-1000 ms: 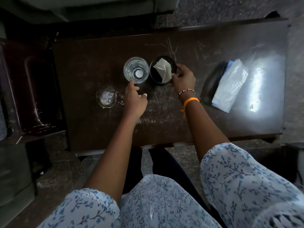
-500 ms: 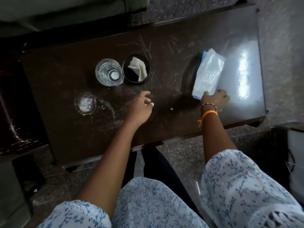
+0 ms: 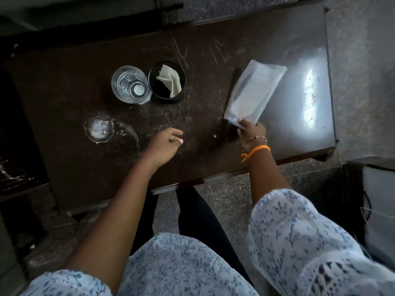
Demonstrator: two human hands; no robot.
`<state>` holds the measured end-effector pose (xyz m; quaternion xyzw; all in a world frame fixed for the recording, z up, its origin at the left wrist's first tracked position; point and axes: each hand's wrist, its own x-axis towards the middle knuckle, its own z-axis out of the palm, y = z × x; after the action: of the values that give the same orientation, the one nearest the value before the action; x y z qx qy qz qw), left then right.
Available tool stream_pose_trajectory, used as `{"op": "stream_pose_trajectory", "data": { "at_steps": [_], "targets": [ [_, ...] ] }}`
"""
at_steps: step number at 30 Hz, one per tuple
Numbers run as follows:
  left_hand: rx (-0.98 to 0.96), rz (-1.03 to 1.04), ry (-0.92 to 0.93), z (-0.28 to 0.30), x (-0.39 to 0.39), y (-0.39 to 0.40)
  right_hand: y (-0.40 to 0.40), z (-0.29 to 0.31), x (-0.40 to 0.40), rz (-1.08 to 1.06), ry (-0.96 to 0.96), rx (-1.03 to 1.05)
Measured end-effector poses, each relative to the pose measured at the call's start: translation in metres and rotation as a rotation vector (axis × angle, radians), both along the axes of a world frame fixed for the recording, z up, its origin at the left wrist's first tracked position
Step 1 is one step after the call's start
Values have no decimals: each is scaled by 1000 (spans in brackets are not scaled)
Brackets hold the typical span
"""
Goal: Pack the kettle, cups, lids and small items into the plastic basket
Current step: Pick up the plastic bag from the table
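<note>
My right hand (image 3: 252, 133) pinches the near corner of a clear plastic packet (image 3: 254, 92) and holds it tilted up off the dark table (image 3: 64, 82). A clear drinking glass (image 3: 130, 84) stands upright at the table's middle, touching a black cup (image 3: 166, 81) that holds folded white paper. A clear glass lid (image 3: 99, 129) lies flat to the left, nearer me. My left hand (image 3: 164, 144) hovers loosely curled over the table's near middle, holding nothing. No basket or kettle is in view.
The table's right part (image 3: 307, 92) shines with glare. A small speck (image 3: 215, 136) lies between my hands. Grey speckled floor (image 3: 359, 60) surrounds the table. A dark bench or shelf (image 3: 12, 146) sits at the left, and a pale box (image 3: 378, 210) at the lower right.
My right hand left the black cup, reached right and took hold of the plastic packet, then raised it off the table. My left hand drew back from the glass toward me.
</note>
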<state>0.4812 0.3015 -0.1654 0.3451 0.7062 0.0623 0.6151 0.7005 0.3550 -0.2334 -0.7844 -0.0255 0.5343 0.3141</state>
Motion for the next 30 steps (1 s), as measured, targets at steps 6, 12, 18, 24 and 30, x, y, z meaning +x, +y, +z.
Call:
{"op": "stream_pose_trajectory", "data": {
  "at_steps": [6,12,18,24,30],
  "targets": [
    [-58,262,-161,12,-10,-14,-60,37,-47,1,573,212],
    [-56,742,-420,20,-51,-31,-103,59,-100,406,767,148],
    [138,954,-449,31,-132,-67,-117,68,-147,604,782,35],
    [183,1193,-439,37,-196,-110,-124,80,-215,595,739,-14],
    [216,1468,-247,41,-260,-148,-119,90,-309,789,596,26]
  ]
}}
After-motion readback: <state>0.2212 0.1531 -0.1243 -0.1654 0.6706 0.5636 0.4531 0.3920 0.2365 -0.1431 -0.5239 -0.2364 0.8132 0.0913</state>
